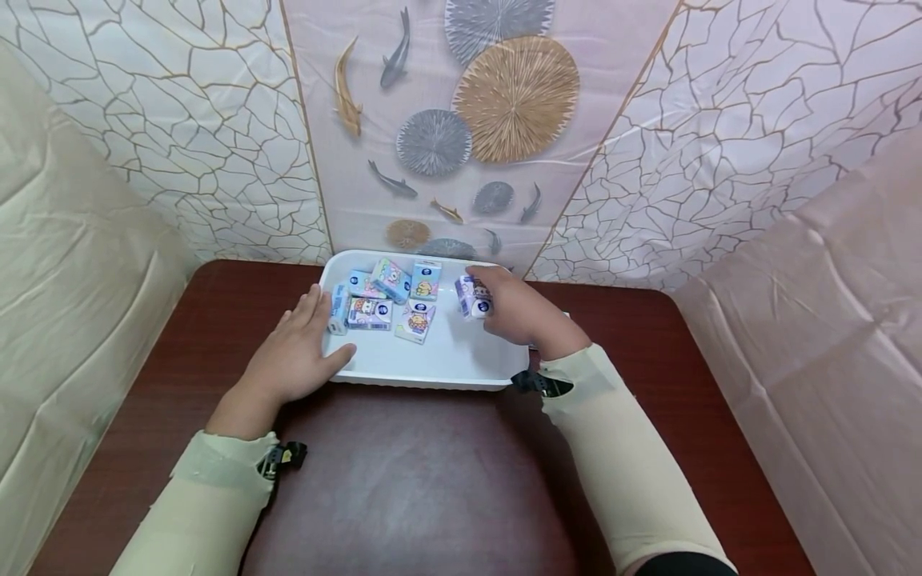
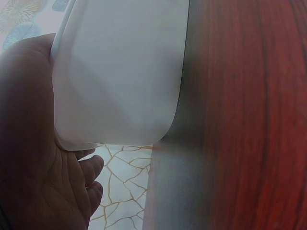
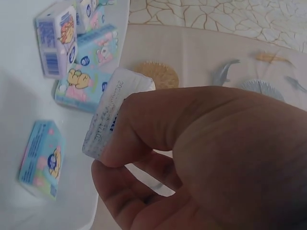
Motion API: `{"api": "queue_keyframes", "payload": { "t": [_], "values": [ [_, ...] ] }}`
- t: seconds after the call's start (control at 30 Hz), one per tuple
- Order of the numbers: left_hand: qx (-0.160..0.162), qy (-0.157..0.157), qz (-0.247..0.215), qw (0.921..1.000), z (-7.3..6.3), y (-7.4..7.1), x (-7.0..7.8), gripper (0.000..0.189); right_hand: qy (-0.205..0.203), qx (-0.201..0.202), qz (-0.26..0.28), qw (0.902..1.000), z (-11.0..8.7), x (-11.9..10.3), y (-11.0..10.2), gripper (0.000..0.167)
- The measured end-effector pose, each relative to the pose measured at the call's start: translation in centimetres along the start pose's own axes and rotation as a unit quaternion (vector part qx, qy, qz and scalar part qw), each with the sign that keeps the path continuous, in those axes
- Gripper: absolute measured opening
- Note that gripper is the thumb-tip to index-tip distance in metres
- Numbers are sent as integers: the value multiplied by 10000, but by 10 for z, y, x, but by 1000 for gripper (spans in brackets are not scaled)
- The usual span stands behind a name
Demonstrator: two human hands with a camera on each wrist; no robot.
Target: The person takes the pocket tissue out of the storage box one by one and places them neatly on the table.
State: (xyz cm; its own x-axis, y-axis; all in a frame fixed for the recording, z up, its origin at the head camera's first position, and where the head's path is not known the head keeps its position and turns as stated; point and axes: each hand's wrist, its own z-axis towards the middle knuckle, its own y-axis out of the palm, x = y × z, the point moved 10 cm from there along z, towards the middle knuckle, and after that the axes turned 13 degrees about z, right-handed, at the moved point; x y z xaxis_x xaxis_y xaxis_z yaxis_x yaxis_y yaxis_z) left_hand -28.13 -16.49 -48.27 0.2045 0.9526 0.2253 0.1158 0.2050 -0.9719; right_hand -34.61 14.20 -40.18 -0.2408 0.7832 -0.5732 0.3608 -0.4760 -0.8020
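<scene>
A white tray (image 1: 432, 364) on the table holds several small tissue packs with cartoon prints, mostly gathered at its left. Above the tray's right part, my right hand (image 1: 515, 308) pinches a purple-and-white tissue pack (image 1: 467, 298) between thumb and fingers. In the right wrist view, the printed white end of that held pack (image 3: 112, 108) faces the camera. My left hand (image 1: 291, 356) rests against the tray's left end, fingers along the outside and thumb by the front corner. The left wrist view shows the palm (image 2: 29, 143) touching the tray wall (image 2: 115, 86).
The tray stands at the back of a dark red-brown table (image 1: 418, 480), near a patterned cloth backdrop (image 1: 432, 216). Pale cloth walls (image 1: 814, 344) flank both sides. Something pale (image 1: 566, 315) shows partly behind the right wrist, outside the tray.
</scene>
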Motion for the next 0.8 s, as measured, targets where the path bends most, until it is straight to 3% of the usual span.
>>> {"api": "queue_keyframes", "payload": {
  "t": [0.37, 0.8],
  "values": [
    [20, -14, 3, 10000, 0, 1, -1, 107, -121, 157, 49, 9998, -23, 20, -12, 91],
    [53, -4, 9, 10000, 0, 0, 0, 106, -182, 345, 0, 9992, -39, 63, -32, 90]
  ]
}}
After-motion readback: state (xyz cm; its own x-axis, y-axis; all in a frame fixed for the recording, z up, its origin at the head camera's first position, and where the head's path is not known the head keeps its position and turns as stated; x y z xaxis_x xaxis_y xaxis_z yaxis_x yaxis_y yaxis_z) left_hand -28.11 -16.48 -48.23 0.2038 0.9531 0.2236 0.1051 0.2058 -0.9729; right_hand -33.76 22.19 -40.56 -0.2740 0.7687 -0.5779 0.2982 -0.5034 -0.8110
